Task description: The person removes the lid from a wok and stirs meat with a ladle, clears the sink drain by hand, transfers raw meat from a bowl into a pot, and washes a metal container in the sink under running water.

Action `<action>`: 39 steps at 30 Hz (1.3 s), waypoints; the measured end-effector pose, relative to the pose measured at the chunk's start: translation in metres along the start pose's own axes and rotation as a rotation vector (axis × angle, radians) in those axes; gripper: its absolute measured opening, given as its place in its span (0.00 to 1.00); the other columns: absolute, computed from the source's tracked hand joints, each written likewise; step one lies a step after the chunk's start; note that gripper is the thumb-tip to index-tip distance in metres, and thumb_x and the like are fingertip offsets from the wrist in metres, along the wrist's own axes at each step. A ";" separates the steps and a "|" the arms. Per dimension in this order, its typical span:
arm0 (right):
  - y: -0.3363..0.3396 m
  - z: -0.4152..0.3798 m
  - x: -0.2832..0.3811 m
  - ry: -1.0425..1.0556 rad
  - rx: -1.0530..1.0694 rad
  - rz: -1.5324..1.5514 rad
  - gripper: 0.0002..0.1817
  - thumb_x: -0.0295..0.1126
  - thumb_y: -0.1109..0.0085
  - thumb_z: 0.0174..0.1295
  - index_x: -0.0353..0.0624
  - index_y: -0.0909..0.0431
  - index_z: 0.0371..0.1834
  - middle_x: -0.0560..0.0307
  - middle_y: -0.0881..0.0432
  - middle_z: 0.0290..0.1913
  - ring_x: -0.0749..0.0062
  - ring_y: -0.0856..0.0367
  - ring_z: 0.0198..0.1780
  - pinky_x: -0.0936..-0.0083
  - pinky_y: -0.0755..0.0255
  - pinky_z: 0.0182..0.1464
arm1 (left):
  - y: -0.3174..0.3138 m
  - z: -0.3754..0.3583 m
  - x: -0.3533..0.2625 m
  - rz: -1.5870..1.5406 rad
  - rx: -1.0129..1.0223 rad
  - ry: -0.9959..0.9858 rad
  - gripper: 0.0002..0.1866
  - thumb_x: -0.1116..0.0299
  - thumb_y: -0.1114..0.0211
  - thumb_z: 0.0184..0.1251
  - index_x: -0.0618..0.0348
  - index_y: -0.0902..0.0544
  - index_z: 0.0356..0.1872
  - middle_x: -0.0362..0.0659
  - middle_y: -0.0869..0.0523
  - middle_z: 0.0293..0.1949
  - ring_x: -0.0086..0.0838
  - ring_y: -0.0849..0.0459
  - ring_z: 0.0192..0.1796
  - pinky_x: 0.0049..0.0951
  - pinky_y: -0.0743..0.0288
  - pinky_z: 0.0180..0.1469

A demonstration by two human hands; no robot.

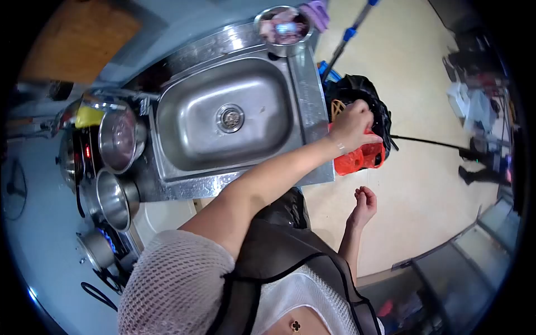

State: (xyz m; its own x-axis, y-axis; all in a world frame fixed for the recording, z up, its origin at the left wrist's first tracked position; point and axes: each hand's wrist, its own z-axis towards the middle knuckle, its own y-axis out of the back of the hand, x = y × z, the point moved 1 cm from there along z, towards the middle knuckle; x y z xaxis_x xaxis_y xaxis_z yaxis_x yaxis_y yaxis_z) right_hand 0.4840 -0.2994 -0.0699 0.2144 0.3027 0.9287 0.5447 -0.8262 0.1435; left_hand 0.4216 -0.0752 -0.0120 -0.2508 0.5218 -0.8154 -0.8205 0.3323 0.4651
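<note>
My left hand [353, 124] reaches across the sink's right edge with its fingers closed, over the black bin bag. It appears to grip a red plastic bag [357, 159], which bunches and hangs just below the wrist and thumb. The black bin bag [365, 86] is bunched around and behind the hand, and a tan lattice-like piece [337, 107] shows beside the knuckles. Lower down, my right hand [364, 205] is apart from everything, its fingers curled in with nothing visible in them.
A steel sink [184, 139] lies left of the hands. A metal bowl of raw meat [283, 33] stands at its far corner, beside a purple cloth [317, 14]. Several pots and steel bowls [118, 198] line the left. A blue-and-grey pole [349, 34] leans behind the bin.
</note>
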 end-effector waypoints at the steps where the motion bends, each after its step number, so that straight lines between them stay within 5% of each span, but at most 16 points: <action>1: -0.012 -0.001 0.008 0.013 0.035 0.013 0.07 0.19 0.54 0.55 0.34 0.27 0.34 0.55 0.24 0.34 0.74 0.25 0.35 0.80 0.29 0.41 | 0.026 -0.012 0.005 -0.043 -0.039 0.086 0.13 0.64 0.30 0.40 0.59 0.24 0.20 0.44 0.27 0.24 0.37 0.26 0.27 0.32 0.30 0.30; 3: -0.043 -0.009 0.023 0.107 0.092 -0.043 0.07 0.19 0.54 0.55 0.34 0.27 0.35 0.56 0.24 0.34 0.75 0.25 0.35 0.81 0.30 0.40 | 0.079 -0.050 0.049 -0.038 -0.176 0.245 0.10 0.66 0.36 0.46 0.59 0.25 0.15 0.46 0.27 0.19 0.39 0.27 0.23 0.34 0.31 0.28; 7: -0.123 -0.033 0.038 0.481 0.363 -0.329 0.09 0.16 0.55 0.53 0.34 0.26 0.35 0.55 0.24 0.38 0.75 0.25 0.39 0.81 0.32 0.43 | 0.193 -0.133 0.169 0.346 -0.218 0.492 0.03 0.74 0.41 0.42 0.58 0.24 0.15 0.47 0.22 0.20 0.40 0.24 0.24 0.33 0.30 0.28; 9: -0.186 -0.043 0.045 0.599 0.633 -0.450 0.13 0.15 0.51 0.46 0.36 0.26 0.37 0.51 0.24 0.38 0.67 0.24 0.39 0.79 0.32 0.44 | 0.225 -0.159 0.210 0.457 -0.051 0.603 0.09 0.78 0.42 0.43 0.57 0.23 0.29 0.47 0.21 0.25 0.38 0.23 0.30 0.33 0.29 0.34; 10: -0.222 -0.043 0.043 0.752 0.704 -0.498 0.13 0.15 0.51 0.46 0.37 0.26 0.36 0.49 0.25 0.39 0.61 0.24 0.39 0.77 0.31 0.42 | 0.233 -0.168 0.228 0.510 0.082 0.491 0.11 0.78 0.42 0.44 0.58 0.22 0.33 0.48 0.21 0.29 0.38 0.23 0.34 0.33 0.29 0.39; 11: -0.254 -0.036 0.025 0.592 0.843 -0.593 0.12 0.17 0.50 0.46 0.36 0.26 0.37 0.46 0.25 0.42 0.57 0.24 0.42 0.72 0.31 0.44 | 0.232 -0.178 0.249 0.560 0.215 0.375 0.14 0.78 0.42 0.46 0.59 0.22 0.37 0.49 0.20 0.34 0.38 0.22 0.38 0.33 0.29 0.44; 14: -0.333 -0.012 -0.045 0.848 0.786 -0.895 0.17 0.24 0.55 0.51 0.37 0.31 0.47 0.42 0.32 0.50 0.48 0.32 0.47 0.63 0.32 0.46 | 0.206 -0.214 0.324 0.695 0.408 0.131 0.18 0.71 0.43 0.51 0.63 0.27 0.46 0.52 0.25 0.44 0.41 0.28 0.49 0.33 0.35 0.53; 18: -0.367 0.005 -0.066 0.805 0.682 -1.393 0.23 0.28 0.54 0.51 0.37 0.39 0.54 0.44 0.38 0.57 0.55 0.33 0.48 0.64 0.29 0.44 | 0.193 -0.180 0.282 0.598 0.438 0.312 0.28 0.60 0.41 0.54 0.67 0.34 0.53 0.53 0.37 0.57 0.43 0.41 0.61 0.36 0.43 0.60; 19: -0.368 0.018 -0.105 0.955 0.516 -1.517 0.24 0.30 0.56 0.53 0.36 0.39 0.55 0.44 0.39 0.58 0.54 0.33 0.50 0.64 0.29 0.44 | 0.191 -0.174 0.268 0.588 0.370 0.271 0.31 0.58 0.39 0.51 0.66 0.36 0.54 0.53 0.37 0.57 0.44 0.40 0.60 0.37 0.45 0.61; 21: -0.359 -0.003 -0.077 0.887 0.482 -1.756 0.29 0.33 0.56 0.55 0.32 0.45 0.60 0.42 0.43 0.62 0.55 0.38 0.58 0.64 0.31 0.48 | 0.187 -0.172 0.254 0.480 0.438 0.364 0.33 0.61 0.36 0.48 0.64 0.36 0.56 0.53 0.33 0.56 0.45 0.38 0.60 0.38 0.45 0.61; 22: -0.362 0.000 -0.099 0.933 0.318 -1.826 0.26 0.33 0.57 0.55 0.31 0.41 0.57 0.42 0.41 0.61 0.55 0.38 0.58 0.63 0.32 0.47 | 0.182 -0.176 0.258 0.502 0.406 0.303 0.32 0.63 0.35 0.46 0.63 0.35 0.54 0.53 0.30 0.53 0.44 0.34 0.57 0.38 0.43 0.59; 27: -0.370 -0.036 -0.103 0.692 0.915 -1.713 0.20 0.36 0.50 0.48 0.34 0.25 0.43 0.41 0.36 0.53 0.52 0.36 0.52 0.66 0.34 0.48 | 0.181 -0.203 0.291 0.629 0.618 0.337 0.33 0.58 0.40 0.51 0.72 0.37 0.54 0.57 0.37 0.58 0.47 0.44 0.63 0.37 0.53 0.65; 30: -0.374 -0.043 -0.123 0.614 0.679 -1.326 0.13 0.33 0.49 0.47 0.38 0.20 0.32 0.43 0.31 0.48 0.56 0.33 0.49 0.70 0.33 0.48 | 0.183 -0.236 0.355 0.728 0.701 0.209 0.34 0.53 0.42 0.51 0.75 0.34 0.50 0.59 0.34 0.55 0.49 0.41 0.61 0.38 0.52 0.64; 33: -0.366 -0.039 -0.111 0.646 0.899 -1.399 0.09 0.31 0.48 0.45 0.40 0.20 0.24 0.47 0.24 0.40 0.58 0.28 0.44 0.72 0.32 0.47 | 0.173 -0.229 0.362 0.760 0.774 0.154 0.30 0.51 0.47 0.55 0.76 0.27 0.43 0.61 0.31 0.53 0.49 0.39 0.59 0.38 0.49 0.63; 36: -0.359 -0.026 -0.134 0.630 0.802 -1.341 0.07 0.30 0.48 0.45 0.42 0.20 0.22 0.50 0.20 0.32 0.59 0.23 0.39 0.71 0.30 0.44 | 0.175 -0.210 0.344 0.760 0.817 0.237 0.28 0.51 0.47 0.56 0.74 0.24 0.40 0.60 0.26 0.47 0.48 0.31 0.55 0.37 0.41 0.59; 39: -0.356 -0.021 -0.143 0.557 0.762 -1.324 0.07 0.29 0.48 0.45 0.43 0.20 0.22 0.52 0.19 0.30 0.60 0.21 0.35 0.70 0.28 0.40 | 0.188 -0.180 0.306 0.732 1.070 0.467 0.26 0.51 0.46 0.56 0.71 0.21 0.36 0.60 0.22 0.41 0.48 0.25 0.47 0.36 0.33 0.52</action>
State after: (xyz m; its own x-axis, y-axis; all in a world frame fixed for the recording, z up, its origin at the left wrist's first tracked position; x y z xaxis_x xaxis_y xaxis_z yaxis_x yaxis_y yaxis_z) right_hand 0.2421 -0.0588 -0.2467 -0.9164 0.2314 0.3265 0.3889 0.3233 0.8627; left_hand 0.0983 0.0060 -0.2359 -0.7721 0.5993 -0.2116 0.3107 0.6463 0.6969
